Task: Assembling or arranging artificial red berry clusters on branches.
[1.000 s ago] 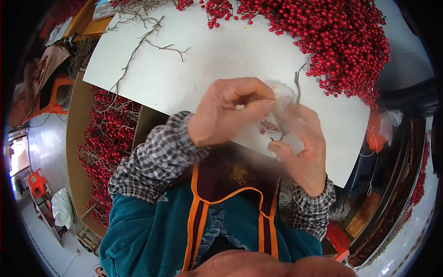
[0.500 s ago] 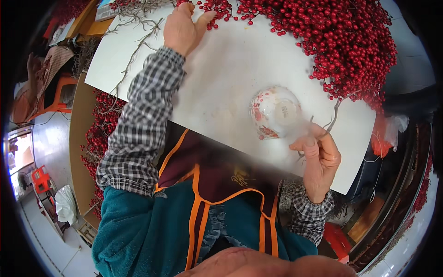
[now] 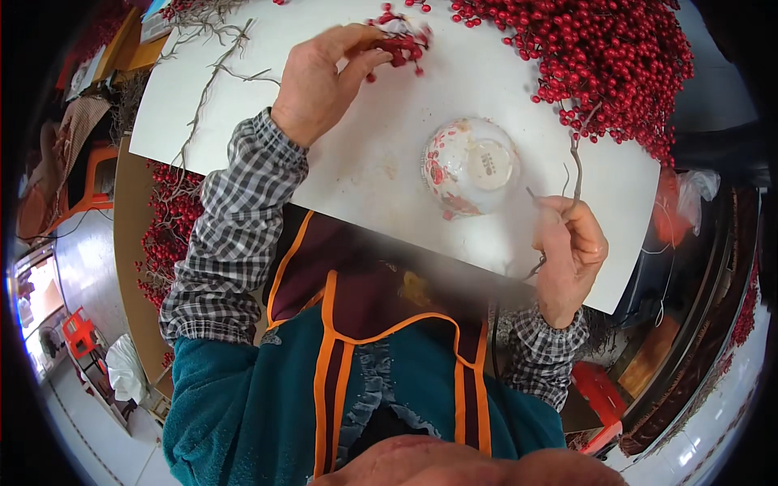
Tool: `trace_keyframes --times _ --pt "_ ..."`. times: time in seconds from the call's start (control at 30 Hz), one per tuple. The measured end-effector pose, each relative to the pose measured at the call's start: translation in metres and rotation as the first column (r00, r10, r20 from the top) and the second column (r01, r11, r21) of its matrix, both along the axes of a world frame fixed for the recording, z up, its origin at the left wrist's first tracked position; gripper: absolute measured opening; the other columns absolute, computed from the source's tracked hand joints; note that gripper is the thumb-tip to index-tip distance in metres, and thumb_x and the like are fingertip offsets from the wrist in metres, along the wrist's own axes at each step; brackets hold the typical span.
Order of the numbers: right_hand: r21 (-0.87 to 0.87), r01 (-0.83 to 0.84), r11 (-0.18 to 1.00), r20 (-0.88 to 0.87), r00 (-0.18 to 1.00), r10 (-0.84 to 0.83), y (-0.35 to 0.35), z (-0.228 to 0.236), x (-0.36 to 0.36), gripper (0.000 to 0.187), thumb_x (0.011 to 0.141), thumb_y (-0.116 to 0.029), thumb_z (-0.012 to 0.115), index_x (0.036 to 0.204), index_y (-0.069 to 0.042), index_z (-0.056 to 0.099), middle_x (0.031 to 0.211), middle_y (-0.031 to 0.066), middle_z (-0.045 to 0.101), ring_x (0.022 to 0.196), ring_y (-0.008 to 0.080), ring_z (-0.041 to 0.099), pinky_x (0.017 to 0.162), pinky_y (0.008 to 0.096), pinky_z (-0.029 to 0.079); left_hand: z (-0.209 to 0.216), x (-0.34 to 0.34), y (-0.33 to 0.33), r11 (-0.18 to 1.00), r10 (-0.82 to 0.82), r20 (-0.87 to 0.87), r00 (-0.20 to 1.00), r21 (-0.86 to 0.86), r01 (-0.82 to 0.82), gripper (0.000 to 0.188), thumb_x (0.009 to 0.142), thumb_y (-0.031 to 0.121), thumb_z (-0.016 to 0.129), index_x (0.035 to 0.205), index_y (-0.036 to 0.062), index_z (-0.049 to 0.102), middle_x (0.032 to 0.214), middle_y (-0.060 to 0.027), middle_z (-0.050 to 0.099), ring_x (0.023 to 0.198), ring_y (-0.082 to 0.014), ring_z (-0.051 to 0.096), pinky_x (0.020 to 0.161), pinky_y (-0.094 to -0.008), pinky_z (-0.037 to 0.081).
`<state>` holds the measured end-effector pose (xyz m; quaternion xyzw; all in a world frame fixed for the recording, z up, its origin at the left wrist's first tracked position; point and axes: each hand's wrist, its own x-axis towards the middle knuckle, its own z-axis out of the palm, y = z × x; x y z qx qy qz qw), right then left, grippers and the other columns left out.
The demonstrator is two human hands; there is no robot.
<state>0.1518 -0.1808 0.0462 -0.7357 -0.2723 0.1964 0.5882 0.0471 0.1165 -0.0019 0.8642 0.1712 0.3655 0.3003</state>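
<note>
At the far side of the white board (image 3: pixel 365 170), my left hand (image 3: pixel 320 81) pinches a small sprig of red berries (image 3: pixel 403 47), slightly blurred. My right hand (image 3: pixel 571 255) is closed around a thin brown twig stem (image 3: pixel 576 166) near the board's right front edge. The stem runs up toward the big heap of red berry branches (image 3: pixel 608 65), and whether it joins them I cannot tell. Between my hands a white bowl with a red flower pattern (image 3: pixel 454 174) sits upside down, its foot ring up. A whitish haze blurs the area by the bowl and the front edge.
Bare brown twigs (image 3: pixel 212 81) lie at the board's left. Below that side, more red berry branches (image 3: pixel 174 219) fill a cardboard box (image 3: pixel 130 243). An orange stool (image 3: pixel 97 182) stands further left. Plastic bags (image 3: pixel 693 198) hang off the right side.
My left hand has come away from the berries at the far edge, now with a sprig between its fingers. The right hand still grips the twig stem. The whole view has shifted a little.
</note>
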Motion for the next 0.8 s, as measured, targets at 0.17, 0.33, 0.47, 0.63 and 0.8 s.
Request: trace_keyframes --times 0.17,0.33,0.47,0.63,0.8 --pt "0.03 0.012 0.999 -0.063 0.998 -0.01 0.003 0.001 0.002 0.013 0.092 -0.01 0.064 0.088 0.003 0.063 0.071 -0.0043 0.053 0.062 0.0022 0.041 0.056 0.0186 0.033 0.01 -0.009 -0.016 0.986 -0.003 -0.043 0.999 -0.167 -0.004 0.018 0.087 0.007 0.07 0.103 0.0017 0.068 0.081 -0.0028 0.068 0.074 -0.0087 0.061 0.07 -0.0223 0.05" --pt "0.032 0.058 0.998 -0.069 0.996 -0.056 0.009 0.008 0.0 0.013 0.093 -0.01 0.064 0.088 0.002 0.063 0.07 -0.0051 0.05 0.062 0.0017 0.04 0.055 0.0183 0.032 0.023 -0.011 -0.023 0.883 -0.154 0.261 0.953 -0.397 0.252 0.015 0.09 0.005 0.067 0.104 0.0009 0.068 0.088 0.0002 0.067 0.082 -0.0072 0.058 0.072 -0.0212 0.047" --pt "0.075 0.111 0.991 -0.096 0.99 -0.104 0.01 0.006 0.001 0.01 0.091 -0.006 0.064 0.087 0.003 0.062 0.07 -0.0049 0.051 0.062 0.0017 0.04 0.055 0.0185 0.032 0.028 -0.01 -0.031 0.939 -0.086 0.344 0.935 -0.286 0.192 0.012 0.091 0.001 0.063 0.103 0.0012 0.063 0.112 -0.0066 0.065 0.083 -0.0081 0.056 0.067 -0.0218 0.045" --pt "-0.056 -0.013 0.998 0.074 0.997 0.018 0.008 -0.001 0.007 0.007 0.086 0.0 0.066 0.082 0.004 0.062 0.07 -0.0046 0.052 0.061 0.0034 0.041 0.054 0.0208 0.034 0.027 -0.031 -0.058 0.934 -0.158 0.12 0.98 -0.302 0.188 0.016 0.089 -0.002 0.066 0.102 -0.0052 0.059 0.097 -0.0077 0.069 0.082 -0.0095 0.061 0.073 -0.0212 0.049" --pt "-0.121 -0.02 0.992 0.306 0.95 0.056 0.02 -0.006 0.007 0.004 0.08 0.003 0.068 0.079 0.003 0.063 0.062 0.0002 0.05 0.055 0.0075 0.042 0.051 0.023 0.035 0.016 -0.052 -0.084 0.792 -0.191 0.041 0.981 -0.583 0.179 0.019 0.086 -0.004 0.068 0.103 -0.0017 0.059 0.096 -0.0062 0.064 0.083 -0.0107 0.061 0.074 -0.0227 0.05"
